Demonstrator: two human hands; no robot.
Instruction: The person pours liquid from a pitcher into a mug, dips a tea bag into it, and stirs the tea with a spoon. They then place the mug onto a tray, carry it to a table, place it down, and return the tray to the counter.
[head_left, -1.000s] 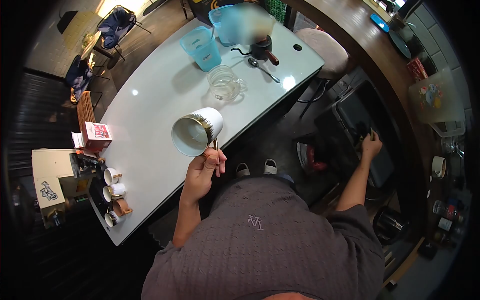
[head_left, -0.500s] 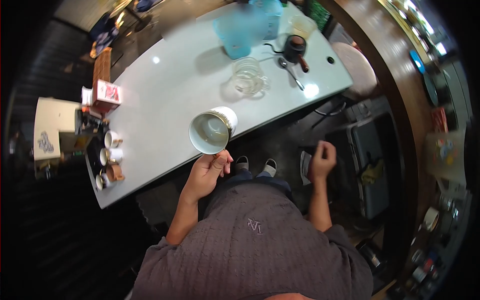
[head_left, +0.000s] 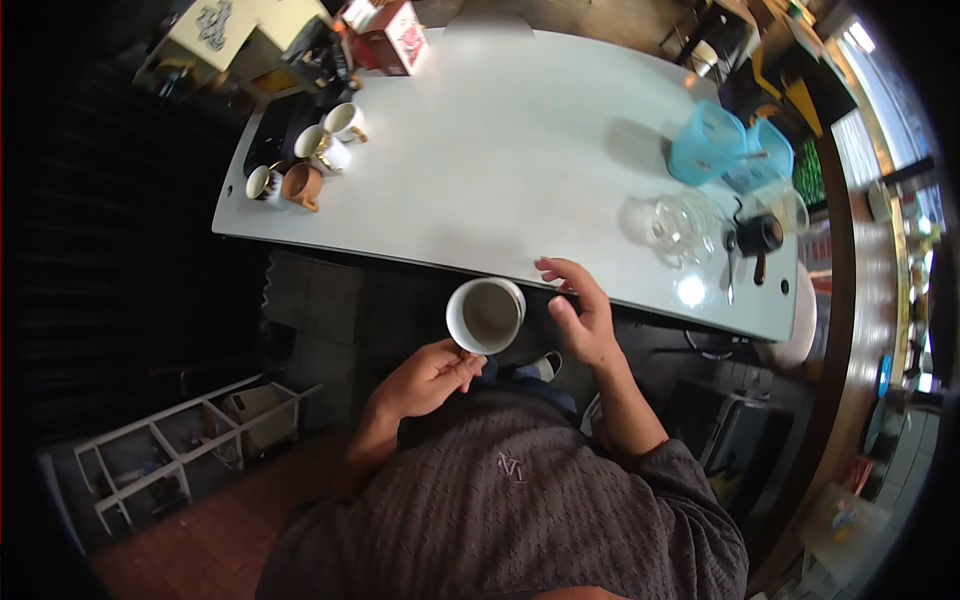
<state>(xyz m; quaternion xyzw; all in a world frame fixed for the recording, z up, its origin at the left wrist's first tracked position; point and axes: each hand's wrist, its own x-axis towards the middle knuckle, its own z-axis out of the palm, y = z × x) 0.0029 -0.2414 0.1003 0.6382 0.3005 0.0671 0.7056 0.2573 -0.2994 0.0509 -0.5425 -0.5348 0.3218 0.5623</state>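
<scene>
A white mug hangs upright-ish in front of the table's near edge, its open mouth facing me. My left hand grips it by the handle, which the fingers mostly hide. To the right of the mug, not touching it, my right hand is empty, with thumb and fingers apart. Several cups stand together at the table's left end, among them a white one with gold trim and a brown one.
The white table spans the view. On its right stand blue containers, a glass vessel, a spoon and a black kettle. A red and white box is at the back left; a white rack stands lower left.
The view has swung left toward the cups. My left hand still holds the mug, now lower before the table edge. My right hand has come up from the right side to near the mug and opened.
</scene>
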